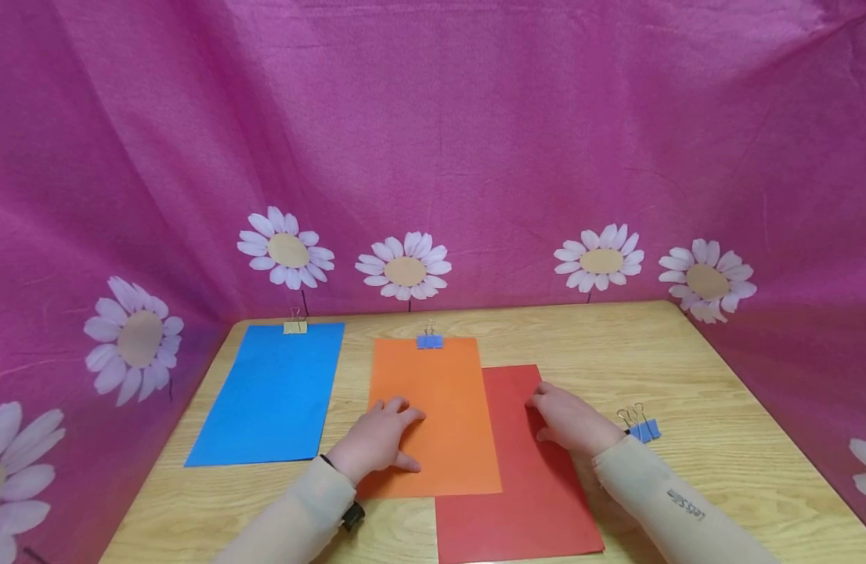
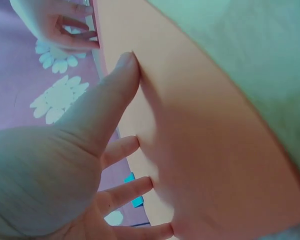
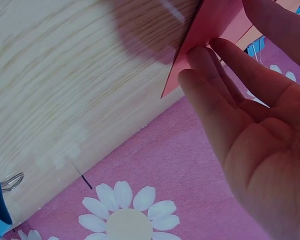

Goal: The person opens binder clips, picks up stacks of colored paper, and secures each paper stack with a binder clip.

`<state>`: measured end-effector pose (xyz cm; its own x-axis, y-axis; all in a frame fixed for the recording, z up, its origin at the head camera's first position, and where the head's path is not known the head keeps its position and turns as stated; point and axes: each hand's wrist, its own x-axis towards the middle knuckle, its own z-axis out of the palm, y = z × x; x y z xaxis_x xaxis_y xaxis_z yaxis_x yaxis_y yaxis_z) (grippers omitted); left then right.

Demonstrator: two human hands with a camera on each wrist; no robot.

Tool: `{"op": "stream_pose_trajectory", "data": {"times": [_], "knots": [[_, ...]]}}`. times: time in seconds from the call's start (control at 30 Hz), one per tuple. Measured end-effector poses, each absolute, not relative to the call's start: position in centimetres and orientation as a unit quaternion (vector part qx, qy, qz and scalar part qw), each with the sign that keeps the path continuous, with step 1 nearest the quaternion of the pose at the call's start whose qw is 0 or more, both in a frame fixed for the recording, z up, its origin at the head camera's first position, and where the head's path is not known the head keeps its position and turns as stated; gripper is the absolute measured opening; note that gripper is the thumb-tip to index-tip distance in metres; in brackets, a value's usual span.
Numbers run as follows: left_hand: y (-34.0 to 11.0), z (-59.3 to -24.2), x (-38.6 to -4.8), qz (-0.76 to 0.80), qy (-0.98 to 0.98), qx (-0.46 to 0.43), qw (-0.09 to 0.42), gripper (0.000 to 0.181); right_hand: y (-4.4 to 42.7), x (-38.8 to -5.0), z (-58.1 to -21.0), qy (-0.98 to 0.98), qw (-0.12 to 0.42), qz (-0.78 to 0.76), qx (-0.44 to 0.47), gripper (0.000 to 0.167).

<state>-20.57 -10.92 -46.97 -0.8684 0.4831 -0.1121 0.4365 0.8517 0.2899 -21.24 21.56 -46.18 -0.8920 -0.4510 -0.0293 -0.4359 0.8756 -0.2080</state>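
My left hand (image 1: 377, 440) has its fingers spread, with the fingertips resting on the orange sheet (image 1: 440, 392). A blue binder clip (image 1: 430, 342) grips that sheet's top edge. The orange sheet overlaps the left part of a red sheet (image 1: 525, 517). At the red sheet's right edge is my right hand (image 1: 572, 419); in the right wrist view its extended fingertips (image 3: 189, 76) touch the red paper (image 3: 220, 22). In the left wrist view, thumb and fingers of the left hand (image 2: 80, 145) press lightly on the orange surface (image 2: 205, 135).
A blue sheet (image 1: 271, 399) lies at the left, with a yellow binder clip (image 1: 295, 327) on its top edge. Another blue binder clip (image 1: 644, 430) stands on the wooden table (image 1: 729, 454) beside the right wrist. Behind the table hangs a pink cloth (image 1: 433, 141) with printed daisies.
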Motion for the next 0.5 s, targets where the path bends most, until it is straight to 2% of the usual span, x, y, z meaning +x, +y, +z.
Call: {"op": "stream_pose_trajectory", "data": {"times": [0.5], "knots": [[-12.6, -47.1, -21.9, 0.142, 0.965, 0.206, 0.083, 0.069, 21.7, -21.3, -46.4, 0.969, 0.031, -0.099, -0.225, 0.038]]}}
